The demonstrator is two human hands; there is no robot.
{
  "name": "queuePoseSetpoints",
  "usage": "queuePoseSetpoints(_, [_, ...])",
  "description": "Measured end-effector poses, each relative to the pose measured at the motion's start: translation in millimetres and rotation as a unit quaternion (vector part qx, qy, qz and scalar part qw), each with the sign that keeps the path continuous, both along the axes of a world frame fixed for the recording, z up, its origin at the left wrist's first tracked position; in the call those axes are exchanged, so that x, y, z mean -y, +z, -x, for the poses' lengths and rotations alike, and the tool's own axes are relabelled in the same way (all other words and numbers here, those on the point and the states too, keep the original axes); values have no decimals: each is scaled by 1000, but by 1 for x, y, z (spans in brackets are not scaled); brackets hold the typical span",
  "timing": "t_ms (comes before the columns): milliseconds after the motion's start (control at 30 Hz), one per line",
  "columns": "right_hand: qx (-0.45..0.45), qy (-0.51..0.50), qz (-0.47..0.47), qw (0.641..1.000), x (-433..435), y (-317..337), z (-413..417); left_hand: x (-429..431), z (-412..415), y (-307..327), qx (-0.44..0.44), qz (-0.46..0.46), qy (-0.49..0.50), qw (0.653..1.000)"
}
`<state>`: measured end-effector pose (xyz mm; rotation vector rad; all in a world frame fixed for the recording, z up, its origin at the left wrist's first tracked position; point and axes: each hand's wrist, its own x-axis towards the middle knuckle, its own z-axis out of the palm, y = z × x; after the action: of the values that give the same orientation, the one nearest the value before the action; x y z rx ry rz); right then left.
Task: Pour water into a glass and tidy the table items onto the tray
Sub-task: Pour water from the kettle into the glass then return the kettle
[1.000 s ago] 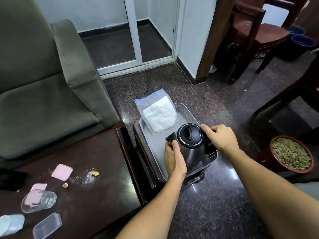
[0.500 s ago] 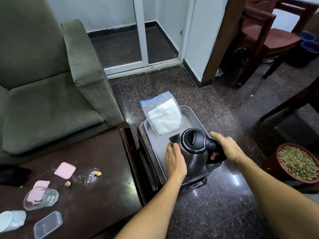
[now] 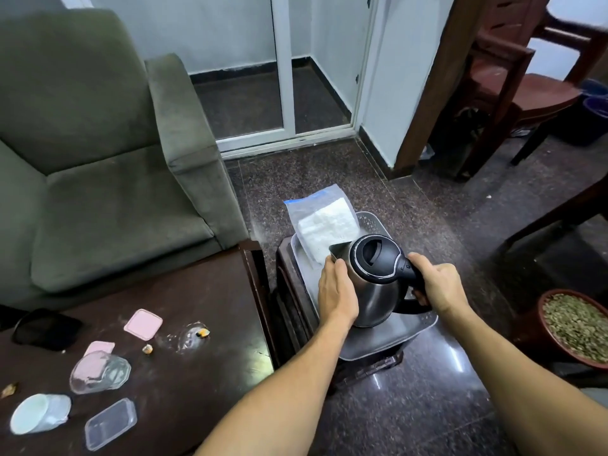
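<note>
Noting layout, big to small. Dark wooden table (image 3: pixel 204 373) fills the lower left. Just beside its right end, on a low stand, sits the grey tray (image 3: pixel 388 340), with a zip bag (image 3: pixel 325 225) of white material leaning at the far end.

Electric kettle (image 3: pixel 375 291) is over the tray's near half; cannot tell whether its base touches the tray. Long axis near vertical, lid closed. Spout (image 3: pixel 337 251) points far-left; handle (image 3: pixel 409 274) is opposite, toward the right.

Right hand (image 3: pixel 437 284) wraps the handle, fingers curled round it. Left hand (image 3: pixel 335 291) lies flat against the kettle's left wall just below the spout, pressing, not clasping.

Clear glass (image 3: pixel 98 373) is on the table's near-left part, well apart from the kettle. It lies on its side, long axis roughly left-right, partly over a pink lid (image 3: pixel 98 348). Cannot tell which end is the mouth.

Judgement: the glass lies left and nearer the body than the grip, so the left hand is the closer one and would have to stand it upright before any pour. With the spout facing left, the carry should be a sideways move with little turning.

Also on the table: plastic tubs, crumbs.
</note>
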<state>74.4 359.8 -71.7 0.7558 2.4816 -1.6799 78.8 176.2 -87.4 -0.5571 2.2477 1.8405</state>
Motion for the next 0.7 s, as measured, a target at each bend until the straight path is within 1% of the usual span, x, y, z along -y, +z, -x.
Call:
queuePoseSetpoints(267, [-59, 42, -9, 997, 76, 79, 14, 74, -4, 78, -89, 4, 43, 995])
queuePoseSetpoints(500, [-84, 100, 11, 991, 197, 135, 11, 186, -25, 133, -127, 41, 110, 985])
queuePoseSetpoints(600, [-100, 124, 31, 987, 252, 148, 7, 240, -37, 147, -133, 55, 146, 979])
queuePoseSetpoints(700, [-95, 154, 23, 983, 308, 154, 3, 294, -51, 156, -142, 70, 174, 972])
